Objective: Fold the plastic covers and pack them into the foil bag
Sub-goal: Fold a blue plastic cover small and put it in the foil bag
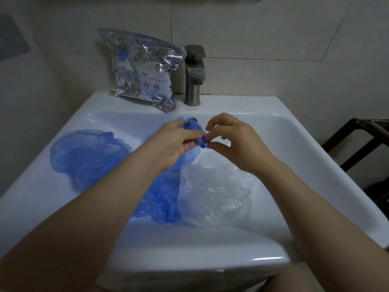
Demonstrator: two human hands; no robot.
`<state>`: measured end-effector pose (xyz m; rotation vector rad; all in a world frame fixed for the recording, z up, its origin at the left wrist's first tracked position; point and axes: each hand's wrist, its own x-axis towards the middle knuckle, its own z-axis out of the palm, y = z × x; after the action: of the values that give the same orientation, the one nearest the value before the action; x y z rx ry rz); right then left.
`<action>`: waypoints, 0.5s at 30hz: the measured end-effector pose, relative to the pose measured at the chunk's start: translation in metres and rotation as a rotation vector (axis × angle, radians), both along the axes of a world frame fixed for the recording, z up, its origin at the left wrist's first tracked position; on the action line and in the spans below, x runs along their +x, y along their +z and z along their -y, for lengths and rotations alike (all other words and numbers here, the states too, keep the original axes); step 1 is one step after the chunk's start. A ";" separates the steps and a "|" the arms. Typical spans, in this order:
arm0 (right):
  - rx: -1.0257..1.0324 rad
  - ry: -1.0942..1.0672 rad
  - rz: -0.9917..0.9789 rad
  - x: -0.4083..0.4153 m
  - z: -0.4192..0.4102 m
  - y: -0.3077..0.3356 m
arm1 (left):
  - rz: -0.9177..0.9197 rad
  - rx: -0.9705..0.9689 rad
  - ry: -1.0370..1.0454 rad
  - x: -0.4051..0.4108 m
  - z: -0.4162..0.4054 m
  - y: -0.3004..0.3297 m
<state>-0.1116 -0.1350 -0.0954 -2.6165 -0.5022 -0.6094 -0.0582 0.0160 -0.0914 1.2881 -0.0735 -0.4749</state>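
Note:
Above the basin my left hand (179, 142) grips a blue plastic cover (196, 131) bunched into a narrow roll. My right hand (233, 140) pinches the roll's near end with thumb and fingertips. Another blue cover (88, 152) lies spread over the sink's left slope. A crumpled blue cover (160, 201) lies in the basin under my left forearm, next to a clear plastic cover (214, 194). The silver foil bag (143, 70) with blue drawings leans against the wall at the back left, with blue plastic showing inside it.
The white sink (294, 165) fills most of the view. A metal tap (194, 74) stands at the back rim, right of the foil bag. A dark wooden rack (357, 142) stands beside the sink on the right. Tiled wall behind.

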 end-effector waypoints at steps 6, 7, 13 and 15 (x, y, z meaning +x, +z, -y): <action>-0.052 0.069 0.093 -0.001 0.003 0.000 | -0.003 -0.038 0.009 0.001 0.002 -0.001; -0.030 0.087 0.091 -0.002 0.003 0.001 | -0.009 -0.049 0.005 0.001 0.002 -0.001; -0.021 0.142 -0.098 -0.004 -0.001 0.002 | -0.019 -0.052 0.013 0.004 0.002 -0.004; 0.037 0.140 -0.167 -0.004 -0.002 0.000 | -0.008 -0.014 0.050 0.003 0.002 -0.006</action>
<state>-0.1159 -0.1330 -0.0954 -2.5433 -0.6085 -0.3491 -0.0548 0.0136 -0.0969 1.2713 -0.0382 -0.4362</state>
